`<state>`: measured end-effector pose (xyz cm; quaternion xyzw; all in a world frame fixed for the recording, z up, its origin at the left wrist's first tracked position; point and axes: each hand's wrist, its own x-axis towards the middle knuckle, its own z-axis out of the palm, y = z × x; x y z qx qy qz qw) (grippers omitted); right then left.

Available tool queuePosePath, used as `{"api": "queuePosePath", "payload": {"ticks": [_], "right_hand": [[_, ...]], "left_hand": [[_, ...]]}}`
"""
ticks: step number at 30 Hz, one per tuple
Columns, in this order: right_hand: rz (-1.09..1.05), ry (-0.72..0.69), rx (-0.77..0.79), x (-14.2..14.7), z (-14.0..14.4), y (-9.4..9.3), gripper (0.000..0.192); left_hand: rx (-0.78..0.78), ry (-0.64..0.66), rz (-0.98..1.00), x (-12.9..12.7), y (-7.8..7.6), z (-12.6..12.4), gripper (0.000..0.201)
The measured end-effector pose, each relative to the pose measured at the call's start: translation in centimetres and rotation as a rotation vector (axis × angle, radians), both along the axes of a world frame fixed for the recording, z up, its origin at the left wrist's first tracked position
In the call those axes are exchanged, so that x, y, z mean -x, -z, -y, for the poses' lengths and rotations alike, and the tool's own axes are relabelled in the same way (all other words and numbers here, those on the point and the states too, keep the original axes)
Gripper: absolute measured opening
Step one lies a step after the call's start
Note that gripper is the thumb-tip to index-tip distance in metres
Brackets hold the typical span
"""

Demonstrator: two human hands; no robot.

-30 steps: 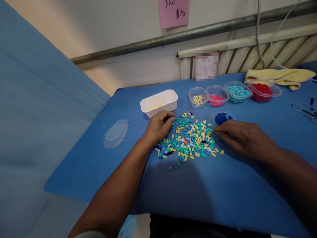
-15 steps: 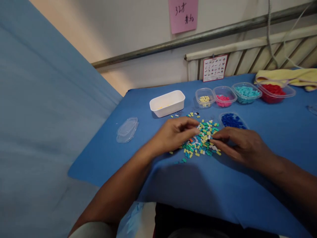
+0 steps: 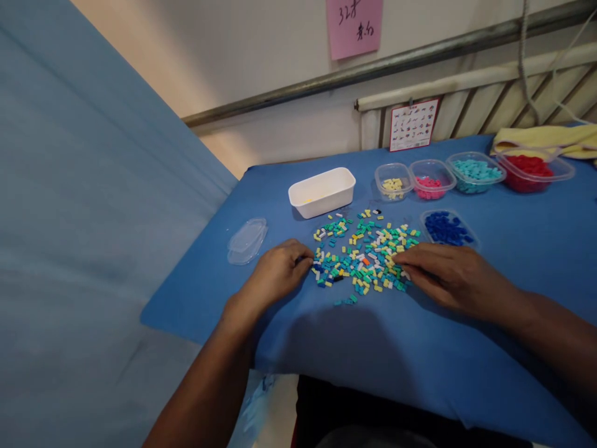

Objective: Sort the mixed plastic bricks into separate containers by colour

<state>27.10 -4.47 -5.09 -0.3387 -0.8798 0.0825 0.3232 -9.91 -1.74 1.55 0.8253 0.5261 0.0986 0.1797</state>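
A spread of small building bricks (image 3: 366, 262) in yellow, green, teal, white and a few other colours lies loose on the blue-covered table. My left hand (image 3: 282, 270) is at the left edge of the spread, thumb and fingertips brought together; whatever they may hold is hidden. On the right edge, my right hand (image 3: 454, 274) pinches low among the bricks, and I cannot make out what is between its fingertips. Just behind the right hand sits a clear tub of dark blue bricks (image 3: 446, 229).
Behind the spread stands a white box (image 3: 329, 196) with a little yellow inside. Clear tubs of pale yellow (image 3: 392, 186), pink (image 3: 430, 188), turquoise (image 3: 476, 173) and red bricks (image 3: 529, 173) line the back. Clear lids (image 3: 247, 241) lie left. A yellow cloth (image 3: 545, 138) rests back right.
My left hand has moved left from over the middle of the bricks to their left edge, uncovering many of them. My right hand stays at the right edge. The view has shifted slightly.
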Motion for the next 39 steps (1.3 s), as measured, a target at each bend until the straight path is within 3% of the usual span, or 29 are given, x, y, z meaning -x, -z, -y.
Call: {"api": "queuePosePath", "payload": {"ticks": [11,17,27,34,39], "right_hand": [[0.011,-0.007,-0.034,-0.1,0.0,0.3,0.030],[-0.020,-0.023,-0.039,-0.2,-0.2,0.7,0.031],[0.013,-0.020,-0.038,-0.4,-0.2,0.5,0.030],[0.017,-0.010,-0.029,-0.4,-0.3,0.8,0.029],[0.031,-0.019,-0.033,-0.4,-0.3,0.9,0.028]], "left_hand": [[0.019,-0.153,-0.072,-2.9,1.2,1.8,0.021],[0.024,-0.098,-0.064,-3.4,1.4,1.0,0.025],[0.022,0.007,-0.124,-3.8,1.2,-3.0,0.035],[0.083,-0.061,-0.049,-2.4,1.4,-2.8,0.031],[0.071,-0.018,-0.107,-2.8,1.0,-2.6,0.026]]}}
